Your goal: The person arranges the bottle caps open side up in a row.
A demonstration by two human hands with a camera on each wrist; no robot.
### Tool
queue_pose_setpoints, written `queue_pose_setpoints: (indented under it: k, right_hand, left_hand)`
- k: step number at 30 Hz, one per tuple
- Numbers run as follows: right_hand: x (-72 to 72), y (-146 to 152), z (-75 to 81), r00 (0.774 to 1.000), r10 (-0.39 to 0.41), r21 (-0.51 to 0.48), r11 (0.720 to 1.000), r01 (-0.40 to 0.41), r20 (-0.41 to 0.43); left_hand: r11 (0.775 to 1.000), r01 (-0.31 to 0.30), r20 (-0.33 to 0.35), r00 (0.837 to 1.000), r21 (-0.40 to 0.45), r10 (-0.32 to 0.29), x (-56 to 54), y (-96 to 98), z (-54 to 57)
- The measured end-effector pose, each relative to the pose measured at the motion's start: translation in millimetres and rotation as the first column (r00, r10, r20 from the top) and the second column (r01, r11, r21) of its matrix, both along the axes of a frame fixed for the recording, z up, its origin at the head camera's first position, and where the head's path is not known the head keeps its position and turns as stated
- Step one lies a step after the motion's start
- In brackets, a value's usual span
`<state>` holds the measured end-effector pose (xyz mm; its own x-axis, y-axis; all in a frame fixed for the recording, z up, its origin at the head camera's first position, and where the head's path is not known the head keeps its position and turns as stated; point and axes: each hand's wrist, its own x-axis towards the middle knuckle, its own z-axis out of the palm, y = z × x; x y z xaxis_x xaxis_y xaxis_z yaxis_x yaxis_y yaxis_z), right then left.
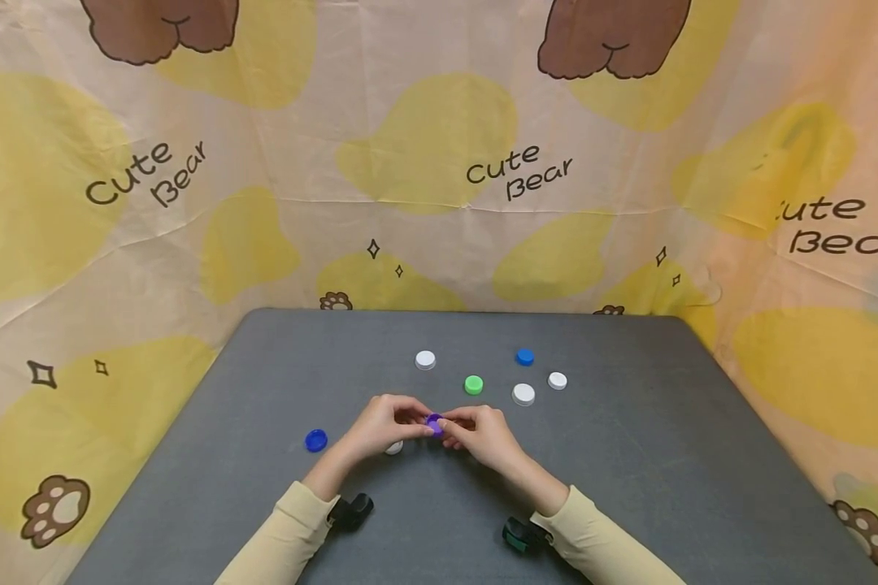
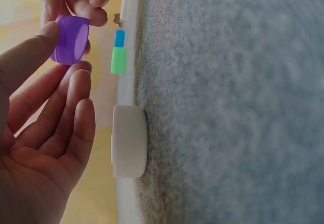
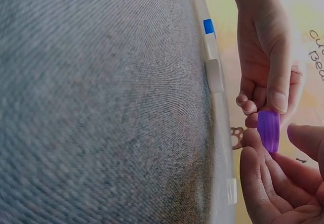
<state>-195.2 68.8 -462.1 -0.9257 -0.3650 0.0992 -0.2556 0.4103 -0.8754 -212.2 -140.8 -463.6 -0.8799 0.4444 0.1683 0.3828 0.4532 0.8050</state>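
A purple bottle cap [image 1: 435,424] is held up off the table between the two hands. My left hand [image 1: 388,426] pinches it with thumb and fingertips; the left wrist view shows the thumb on the ribbed side of the cap [image 2: 71,39]. My right hand [image 1: 483,435] has its fingers at the cap's other side, with the thumb close to it in the right wrist view, near the purple cap [image 3: 268,131]. Below the left hand, a white cap [image 1: 394,448] lies partly hidden. A dark blue cap [image 1: 316,440] lies left of that hand.
On the grey table [image 1: 666,455] beyond the hands lie a green cap [image 1: 473,385], a blue cap [image 1: 524,357] and several white caps, among them one white cap [image 1: 425,360] farther back. A patterned cloth [image 1: 424,138] hangs behind the table.
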Motion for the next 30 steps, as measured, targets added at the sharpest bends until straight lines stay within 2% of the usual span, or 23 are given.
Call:
queue_pose_setpoints:
  k: [10, 23, 30]
  right_hand:
    - [0.1, -0.2, -1.4, 0.999, 0.027, 0.025, 0.999, -0.026, -0.037]
    - [-3.0, 0.0, -5.1, 0.997, 0.038, 0.069, 0.997, -0.034, -0.066]
    - [-5.4, -1.6, -8.3, 0.995, 0.021, 0.108, 0.994, -0.01, -0.102]
  left_hand:
    - [1.0, 0.001, 0.021, 1.0, -0.024, -0.001, -0.8, -4.4, 0.1]
    - [0.999, 0.009, 0.015, 1.0, -0.034, -0.009, -0.7, -5.5, -3.2]
    - [0.998, 0.047, 0.01, 0.999, -0.04, -0.046, -2.3, -5.7, -3.9]
